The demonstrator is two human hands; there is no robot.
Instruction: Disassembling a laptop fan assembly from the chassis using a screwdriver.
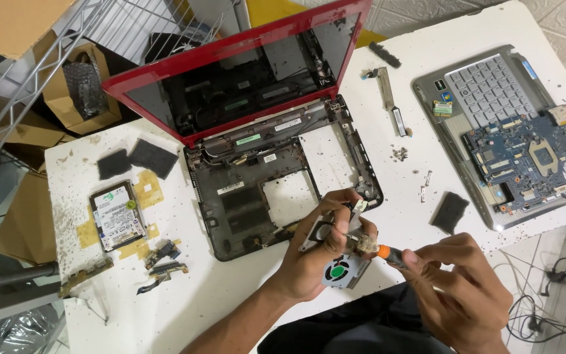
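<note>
Both hands work at the near edge of the white worktop [230,298], around six o'clock. Left hand [319,252] is closed around a laptop cooling fan assembly [339,262], a metal bracket with a round fan whose hub is green, holding it tilted just above the worktop edge. Right hand [456,288] is closed on a screwdriver [388,254] with an orange and black handle, its tip lying against the dusty part of the fan assembly.

Just beyond the left hand, at the centre, lies the gutted black laptop base [244,196], with open cut-outs showing the worktop through it. Its red-framed lid [230,72] stands open toward twelve o'clock.

At nine o'clock a hard drive [118,215] lies flat on brown tape patches, with two dark foam pads [139,159] beyond it and small connector boards [164,259] just nearer.

At two to three o'clock a silver keyboard deck [486,92] lies with a blue motherboard [532,157] resting on it. A dark foam pad [450,211] sits at four o'clock, well apart from the right hand. Loose screws [399,154] and a narrow hinge strip [391,105] lie between the two laptops.
</note>
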